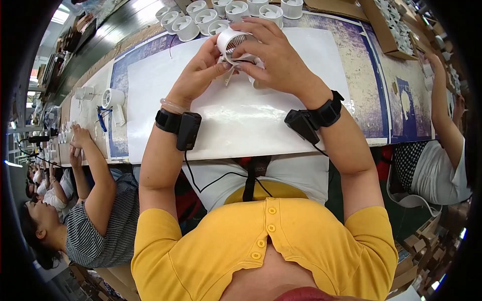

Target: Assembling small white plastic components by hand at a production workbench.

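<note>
Above the white work sheet (226, 113), a round white plastic fan housing (226, 41) is held tilted between both hands. Slats show inside its ring, and a thin strip of white plastic hangs below it. My left hand (201, 70) grips the ring's left and lower side, thumb pressed near a short dark wire. My right hand (278, 57) curls over the top and right side, its fingers bent around the part. Another white piece shows partly under the right hand; its shape is mostly hidden.
Several white fan housings (206, 17) stand along the far edge. At far right is a cardboard box (386, 27) of small white parts. Blue-handled pliers (102, 118) and a white ring (113, 97) lie left. People work on both sides. Cables hang from my wrist straps.
</note>
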The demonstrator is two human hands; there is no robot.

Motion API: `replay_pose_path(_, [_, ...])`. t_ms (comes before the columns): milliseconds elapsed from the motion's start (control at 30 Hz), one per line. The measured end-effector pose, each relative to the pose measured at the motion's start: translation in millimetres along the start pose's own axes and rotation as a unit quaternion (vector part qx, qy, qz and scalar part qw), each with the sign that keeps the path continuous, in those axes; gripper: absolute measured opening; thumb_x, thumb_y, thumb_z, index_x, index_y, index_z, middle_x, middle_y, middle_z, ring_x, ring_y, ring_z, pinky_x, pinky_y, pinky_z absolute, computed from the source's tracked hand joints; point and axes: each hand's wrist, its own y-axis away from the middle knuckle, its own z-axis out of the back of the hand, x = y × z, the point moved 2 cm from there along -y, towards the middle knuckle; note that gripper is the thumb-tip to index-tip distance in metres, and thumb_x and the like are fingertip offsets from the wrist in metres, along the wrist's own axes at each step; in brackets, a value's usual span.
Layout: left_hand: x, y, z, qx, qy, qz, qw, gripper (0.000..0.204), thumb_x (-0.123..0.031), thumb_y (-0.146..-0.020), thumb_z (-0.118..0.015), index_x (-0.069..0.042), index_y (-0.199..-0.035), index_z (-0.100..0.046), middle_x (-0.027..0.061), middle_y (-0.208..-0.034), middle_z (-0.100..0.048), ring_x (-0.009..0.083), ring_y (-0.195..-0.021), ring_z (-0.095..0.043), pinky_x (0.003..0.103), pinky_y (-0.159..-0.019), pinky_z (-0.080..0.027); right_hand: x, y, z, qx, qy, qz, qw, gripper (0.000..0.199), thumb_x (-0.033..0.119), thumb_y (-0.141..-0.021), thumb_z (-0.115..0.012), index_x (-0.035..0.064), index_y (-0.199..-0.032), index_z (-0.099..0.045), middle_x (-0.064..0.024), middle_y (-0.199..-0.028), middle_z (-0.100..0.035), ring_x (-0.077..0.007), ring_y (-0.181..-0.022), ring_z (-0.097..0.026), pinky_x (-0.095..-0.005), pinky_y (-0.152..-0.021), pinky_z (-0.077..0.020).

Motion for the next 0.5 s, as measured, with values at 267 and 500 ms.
replay_pose_path(267, [0.3,-0.2,-0.4,0.003,0.016,-0.027,1.0,0.063,-0.01,-0.091,-0.057,-0.003,-0.142,-0.021,0.0109,-0.127,-0.046,0.0193,-0.12,-0.046,0.033,-0.099,-0.042,0.2,-1.0,-2.6,-0.003,-0.02,0.003,1.0,0.017,0.011,-0.068,-0.076,0.0118,-0.083,-0.068,-0.0044,-0.13,-0.051,-0.0296,-0.127,-0.038,-0.0398,-0.103,-0.0355])
replay_pose_path(500, [-2.9,-0.3,-0.4,-0.009,-0.033,-0.027,0.999,0.063,-0.007,-0.09,-0.057,-0.003,-0.142,-0.022,0.01,-0.124,-0.049,0.0185,-0.119,-0.047,0.032,-0.099,-0.041,-9.1,0.9,-5.6,-0.01,-0.044,-0.037,0.998,0.019,0.016,-0.068,-0.077,0.0113,-0.084,-0.068,-0.0053,-0.131,-0.051,-0.03,-0.129,-0.036,-0.0411,-0.104,-0.0336])
